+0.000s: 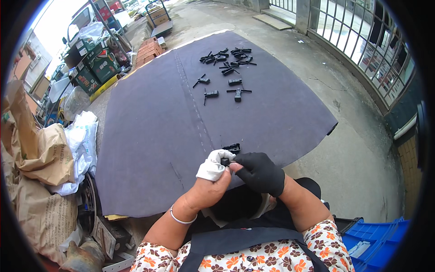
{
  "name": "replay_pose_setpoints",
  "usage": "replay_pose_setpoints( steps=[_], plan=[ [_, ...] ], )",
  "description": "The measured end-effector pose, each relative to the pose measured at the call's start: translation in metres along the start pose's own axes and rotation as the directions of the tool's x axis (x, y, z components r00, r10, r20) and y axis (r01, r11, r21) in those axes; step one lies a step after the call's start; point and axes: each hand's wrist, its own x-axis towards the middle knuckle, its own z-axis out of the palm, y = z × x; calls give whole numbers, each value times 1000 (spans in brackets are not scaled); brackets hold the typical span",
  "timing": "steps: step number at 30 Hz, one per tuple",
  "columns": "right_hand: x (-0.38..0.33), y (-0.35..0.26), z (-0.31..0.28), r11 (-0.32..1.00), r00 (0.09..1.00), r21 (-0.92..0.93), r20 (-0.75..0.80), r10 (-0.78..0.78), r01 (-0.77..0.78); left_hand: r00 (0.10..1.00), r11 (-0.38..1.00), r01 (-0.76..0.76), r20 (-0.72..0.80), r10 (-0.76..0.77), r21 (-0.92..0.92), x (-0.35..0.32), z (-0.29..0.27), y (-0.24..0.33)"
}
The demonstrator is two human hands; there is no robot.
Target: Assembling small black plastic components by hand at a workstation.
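Observation:
My left hand [212, 168], in a white glove that leaves the thumb bare, is closed around a small black plastic part [224, 161]. Against that part's right side, my right hand [260, 173] in a black glove has its thumb and fingertips pinched together; what lies between them is too small to make out. Just beyond my fingers a black plastic piece [233, 148] rests on the dark cloth-covered table [145, 122]. Farther off lie several black plastic pieces with thin arms, among them a T-shaped piece [238, 94] and a loose cluster [217, 56].
Paper sacks [50, 154] and a white plastic bag [81, 140] stand along the table's left side. Blue crates [376, 242] are at my lower right. Beyond the table are stacked bricks [147, 51] and a hand cart [161, 28]. A barred railing [358, 41] runs at the right.

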Motion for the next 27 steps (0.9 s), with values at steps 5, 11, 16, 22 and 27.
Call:
replay_pose_setpoints(
  steps=[5, 11, 16, 22, 27],
  plan=[
    [-1, 1, 11, 996, 999, 83, 36, 15, -18, 981, 945, -137, -93, 172, 298, -8, 7, 9],
    [-4, -6, 28, 985, 997, 172, 81, -1, -13, 936, 885, -226, -160, 313, 407, -33, 8, 6],
    [-2, -8, 34, 989, 992, 150, 124, -23, 4, 935, 950, -178, -257, 245, 258, -43, 14, -7],
    [5, -5, 12, 947, 972, 277, 207, 107, -163, 933, 939, -190, -244, 263, 288, -32, 5, 5],
    [18, 13, -5, 830, 983, -527, -97, 154, -182, 978, 751, -206, 106, 180, 628, -28, -16, 28]
  ],
)
